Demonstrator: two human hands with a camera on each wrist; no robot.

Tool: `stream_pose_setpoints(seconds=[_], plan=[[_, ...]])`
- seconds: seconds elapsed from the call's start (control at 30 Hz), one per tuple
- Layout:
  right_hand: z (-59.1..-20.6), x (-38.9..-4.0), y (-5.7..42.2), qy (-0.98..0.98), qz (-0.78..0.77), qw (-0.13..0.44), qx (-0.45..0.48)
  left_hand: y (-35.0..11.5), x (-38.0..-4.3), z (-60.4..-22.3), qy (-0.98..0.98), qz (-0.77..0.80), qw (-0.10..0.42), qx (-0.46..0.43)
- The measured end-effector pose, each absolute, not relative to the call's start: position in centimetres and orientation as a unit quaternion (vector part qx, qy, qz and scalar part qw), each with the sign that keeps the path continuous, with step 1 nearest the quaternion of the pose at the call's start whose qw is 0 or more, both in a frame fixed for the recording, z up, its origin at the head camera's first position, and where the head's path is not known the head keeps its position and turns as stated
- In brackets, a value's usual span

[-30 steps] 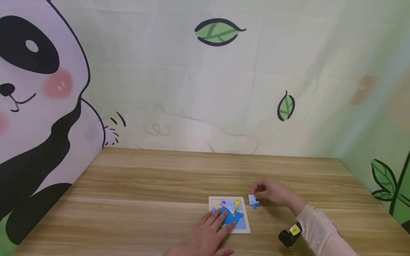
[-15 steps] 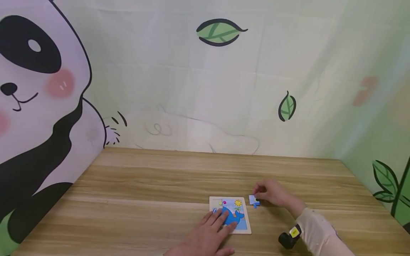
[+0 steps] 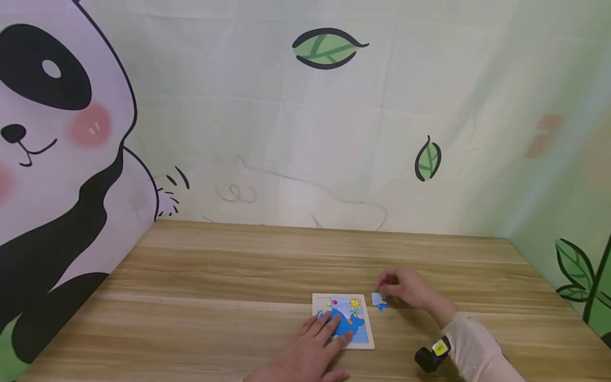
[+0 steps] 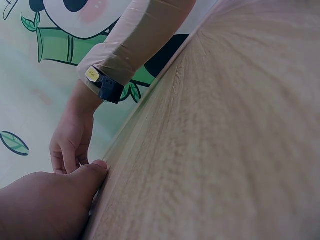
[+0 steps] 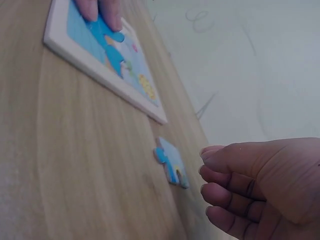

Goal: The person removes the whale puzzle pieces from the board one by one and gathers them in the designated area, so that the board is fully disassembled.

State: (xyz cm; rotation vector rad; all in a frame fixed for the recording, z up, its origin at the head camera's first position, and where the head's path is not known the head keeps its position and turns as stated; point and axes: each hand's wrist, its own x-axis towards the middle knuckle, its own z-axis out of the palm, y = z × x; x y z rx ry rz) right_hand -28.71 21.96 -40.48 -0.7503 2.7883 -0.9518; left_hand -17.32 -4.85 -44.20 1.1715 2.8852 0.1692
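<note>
My left hand (image 3: 310, 345) lies with spread, straight fingers over a square wooden jigsaw puzzle (image 3: 361, 339) in a pale frame, its picture a blue whale and a yellow sun. Part of the picture is hidden under those fingers. Just right of the frame, a loose puzzle piece (image 5: 171, 162) in light and darker blue is on the table. Beside this piece is my right hand (image 3: 406, 286), its fingers loosely curled and thumb near the index finger. In the right wrist view, a gap shows between the right fingertips (image 5: 207, 156) and the piece.
The wood-grained table (image 3: 215, 276) runs back to a pale wall cloth (image 3: 238, 122) printed with a panda and leaves. A black device with a yellow label (image 3: 431, 355) sits at the right wrist, by the light sleeve (image 3: 482, 345).
The loose piece has shifted slightly down by the right fingertips, its glare has faded and more of its print shows. The left hand and framed puzzle stay in place.
</note>
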Motion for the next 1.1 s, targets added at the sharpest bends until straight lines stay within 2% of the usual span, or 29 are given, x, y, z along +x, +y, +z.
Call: stream_pose_setpoints(seconds=[0.4, 0.57, 0.83, 1.1], plan=[[-39.2, -28.1, 21.4, 0.916, -0.327, 0.02, -0.232, -5.0, -17.3, -44.2, 0.923, 0.051, -0.002, 0.382], [-38.8, -27.8, 20.7, 0.911, -0.334, 0.021, -0.241, -4.9, -17.4, -44.2, 0.924, 0.062, 0.015, 0.376], [-38.5, -27.3, 19.2, 0.905, -0.32, -0.005, -0.281, -4.9, -17.4, -44.2, 0.923, 0.058, 0.009, 0.38], [-38.2, -27.1, 17.5, 0.901, -0.301, 0.001, -0.314, -5.0, -17.3, -44.2, 0.923, 0.054, 0.009, 0.382]])
